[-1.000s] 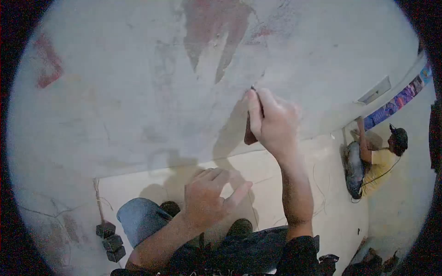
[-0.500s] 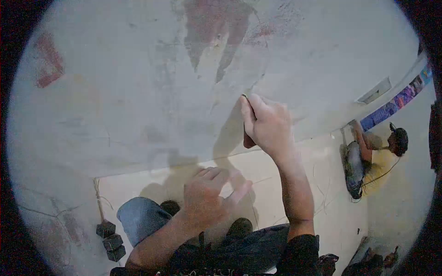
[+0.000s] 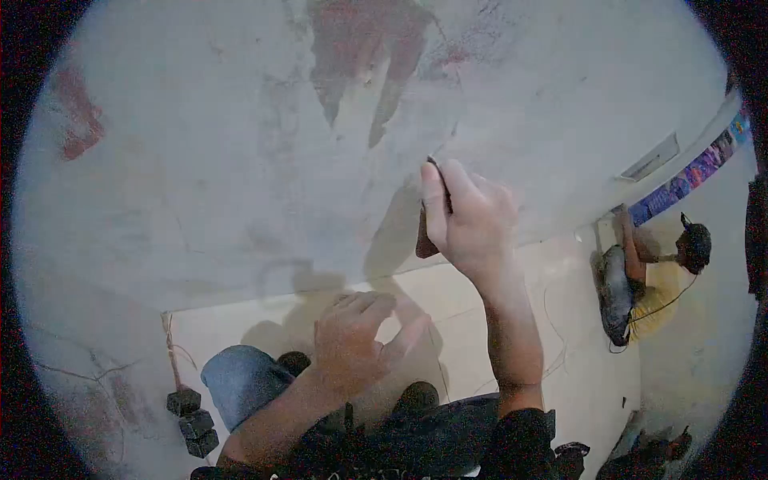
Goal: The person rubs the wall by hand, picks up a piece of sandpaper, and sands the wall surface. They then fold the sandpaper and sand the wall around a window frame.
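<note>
My right hand [image 3: 472, 216] is closed around a flat, slim tool [image 3: 426, 240] with a reddish-brown lower end and a dark upper edge; its exact kind is mostly hidden by the fingers. That upper edge is at the grey wall [image 3: 240, 160], beside a thin crack line. Pale dust coats the fingers. Lower down, my left hand [image 3: 356, 340] holds nothing, its thumb spread away from the fingers, in front of my bent knees. Above both hands the wall bears a large dark reddish patch [image 3: 368, 40] around a paler area.
Cream floor tiles [image 3: 472, 320] meet the wall's base. Several dark cubes [image 3: 192, 424] lie at the left near a thin cable. A person in a yellow top [image 3: 660, 296] crouches at the right, near a recessed wall box [image 3: 650, 158] and a purple-blue strip [image 3: 680, 184].
My right hand has shifted slightly with the tool, showing more of its dark edge along the fingers. My left hand appears a little further left. The view has moved slightly.
</note>
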Demonstrator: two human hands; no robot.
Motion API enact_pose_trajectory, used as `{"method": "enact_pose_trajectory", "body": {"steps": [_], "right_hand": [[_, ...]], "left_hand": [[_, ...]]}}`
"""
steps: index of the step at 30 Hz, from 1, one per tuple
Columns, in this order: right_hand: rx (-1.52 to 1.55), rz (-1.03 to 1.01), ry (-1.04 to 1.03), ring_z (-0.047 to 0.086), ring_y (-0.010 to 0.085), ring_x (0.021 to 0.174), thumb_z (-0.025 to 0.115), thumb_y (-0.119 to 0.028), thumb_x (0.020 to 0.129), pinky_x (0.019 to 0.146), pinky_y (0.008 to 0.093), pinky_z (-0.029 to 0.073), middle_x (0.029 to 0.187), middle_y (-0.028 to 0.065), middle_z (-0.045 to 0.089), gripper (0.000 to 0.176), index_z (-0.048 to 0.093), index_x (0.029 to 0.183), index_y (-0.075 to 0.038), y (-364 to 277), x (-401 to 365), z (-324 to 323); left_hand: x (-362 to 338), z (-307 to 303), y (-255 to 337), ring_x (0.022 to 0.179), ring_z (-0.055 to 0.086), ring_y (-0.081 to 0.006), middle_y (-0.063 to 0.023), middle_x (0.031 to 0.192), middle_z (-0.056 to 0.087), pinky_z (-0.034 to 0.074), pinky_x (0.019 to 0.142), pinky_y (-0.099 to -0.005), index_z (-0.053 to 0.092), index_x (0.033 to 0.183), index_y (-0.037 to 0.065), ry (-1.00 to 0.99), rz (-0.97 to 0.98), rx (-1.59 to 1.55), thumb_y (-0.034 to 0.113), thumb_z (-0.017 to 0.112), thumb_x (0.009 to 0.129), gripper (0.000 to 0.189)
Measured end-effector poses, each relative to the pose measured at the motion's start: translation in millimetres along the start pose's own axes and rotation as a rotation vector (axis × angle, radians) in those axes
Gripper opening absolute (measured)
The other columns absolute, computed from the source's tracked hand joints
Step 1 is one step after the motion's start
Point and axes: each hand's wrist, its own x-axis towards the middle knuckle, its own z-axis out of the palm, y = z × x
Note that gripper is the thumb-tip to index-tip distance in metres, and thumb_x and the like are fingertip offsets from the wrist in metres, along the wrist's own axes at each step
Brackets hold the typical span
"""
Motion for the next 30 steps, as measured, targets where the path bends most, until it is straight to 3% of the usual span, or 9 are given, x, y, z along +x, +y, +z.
{"method": "enact_pose_trajectory", "body": {"steps": [3,6,9,12,18,21,24,26,30], "right_hand": [[-0.017,0.034,0.032,0.059,0.0287,0.050,0.060,-0.016,0.093,0.048,0.0379,0.044,0.059,0.0121,0.058,0.021,0.058,0.075,-0.006,4.2,4.2,11.5],[-0.108,-0.004,-0.008,0.059,0.0290,0.050,0.060,-0.016,0.093,0.047,0.0377,0.044,0.060,0.0123,0.059,0.020,0.058,0.075,-0.005,4.7,5.1,3.3],[-0.137,0.001,-0.050,0.059,0.0299,0.051,0.060,-0.015,0.092,0.047,0.0382,0.044,0.061,0.0129,0.059,0.020,0.057,0.075,-0.006,10.5,-4.0,-6.2],[-0.069,-0.017,0.081,0.060,0.0302,0.052,0.060,-0.017,0.092,0.048,0.0394,0.044,0.059,0.0127,0.059,0.020,0.059,0.075,-0.006,6.9,3.2,-9.6],[-0.199,-0.030,-0.091,0.060,0.0295,0.050,0.059,-0.019,0.093,0.048,0.0370,0.045,0.057,0.0128,0.059,0.020,0.062,0.077,-0.006,22.2,-9.6,-8.2],[0.026,-0.003,-0.008,0.062,0.0235,0.049,0.060,-0.018,0.093,0.048,0.0324,0.046,0.057,0.0108,0.061,0.018,0.064,0.081,-0.005,9.9,-11.3,-24.1],[0.075,0.132,0.026,0.064,0.0282,0.053,0.065,-0.024,0.089,0.049,0.0380,0.049,0.060,0.0124,0.063,0.023,0.063,0.076,-0.005,9.7,-10.7,-51.2],[0.132,0.133,0.039,0.064,0.0264,0.051,0.069,-0.025,0.086,0.047,0.0363,0.048,0.057,0.0107,0.061,0.024,0.063,0.075,-0.006,9.1,-10.8,-68.4],[0.194,0.073,-0.080,0.065,0.0270,0.052,0.074,-0.033,0.082,0.049,0.0381,0.050,0.057,0.0104,0.061,0.031,0.060,0.076,-0.006,3.7,-14.8,-88.8]], "left_hand": [[-4.1,2.5,1.8,0.069,0.066,-0.0296,-0.0112,0.075,0.066,0.052,0.067,-0.0391,0.065,0.082,0.005,0.024,0.054,0.012,0.033,0.077,0.076,0.031],[-3.2,6.8,-1.2,0.069,0.066,-0.0292,-0.0107,0.075,0.067,0.052,0.066,-0.0390,0.065,0.084,0.005,0.060,0.072,-0.007,0.033,0.077,0.076,0.031],[-4.0,9.3,10.9,0.071,0.067,-0.0282,-0.0104,0.076,0.068,0.052,0.066,-0.0387,0.066,0.085,0.005,0.034,-0.053,-0.041,0.033,0.078,0.077,0.031],[-2.2,6.7,8.3,0.071,0.067,-0.0273,-0.0100,0.077,0.068,0.052,0.066,-0.0381,0.066,0.086,0.006,0.046,-0.015,-0.055,0.032,0.078,0.076,0.030],[-6.4,8.3,12.1,0.073,0.069,-0.0230,-0.0089,0.078,0.070,0.054,0.068,-0.0354,0.070,0.086,0.009,0.051,-0.052,-0.074,0.024,0.083,0.072,0.025],[-7.1,3.4,10.4,0.073,0.069,-0.0229,-0.0089,0.078,0.070,0.054,0.068,-0.0350,0.069,0.086,0.008,0.054,-0.060,-0.089,0.025,0.082,0.074,0.024],[-6.2,1.0,12.2,0.072,0.068,-0.0236,-0.0090,0.077,0.069,0.052,0.066,-0.0353,0.068,0.088,0.006,0.042,-0.070,-0.109,0.028,0.079,0.077,0.026],[-5.5,5.5,8.9,0.072,0.068,-0.0234,-0.0085,0.078,0.069,0.053,0.067,-0.0349,0.069,0.088,0.006,0.040,-0.099,-0.134,0.026,0.079,0.077,0.025],[-0.5,5.0,7.7,0.080,0.069,-0.0195,-0.0093,0.091,0.072,0.053,0.075,-0.0337,0.069,0.103,0.006,0.002,-0.160,-0.277,0.024,0.078,0.079,0.031]]}}
